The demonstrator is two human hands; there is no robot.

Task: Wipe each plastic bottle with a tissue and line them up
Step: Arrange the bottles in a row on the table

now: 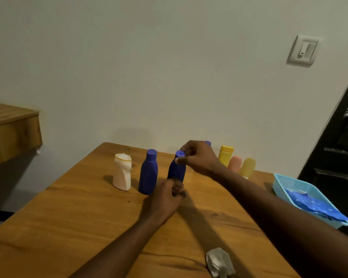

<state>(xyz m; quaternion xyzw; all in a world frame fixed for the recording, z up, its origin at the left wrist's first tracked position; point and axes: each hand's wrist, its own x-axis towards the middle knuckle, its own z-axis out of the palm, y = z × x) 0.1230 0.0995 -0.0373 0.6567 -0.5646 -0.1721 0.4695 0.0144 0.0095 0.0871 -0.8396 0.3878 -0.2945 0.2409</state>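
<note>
Nearest me, at about five o'clock from my hands, the crumpled white tissue (219, 262) lies alone on the wooden table (68, 217), touched by neither hand.

My left hand (165, 197) reaches in from six o'clock, fingers curled tight, gripping the foot of the blue bottle (176, 169). My right hand (199, 157) comes across from four o'clock and pinches the same bottle at its neck, just under the cap, thumb and forefinger closed on it and the other fingers bent over the top. So both hands are clamped on one bottle, one low and one high. It leans a little to the right; whether its base touches the table I cannot tell.

At nine o'clock from it a second blue bottle (148, 173) stands upright, and beyond that, same direction, a white bottle (122, 172).

At three o'clock sits a light blue basket (301, 195) with blue material inside.

Farther back, at two o'clock near the wall, stand a pale yellow bottle (248, 167), a pink bottle (235, 163) and a yellow bottle (226, 155), close together.
</note>
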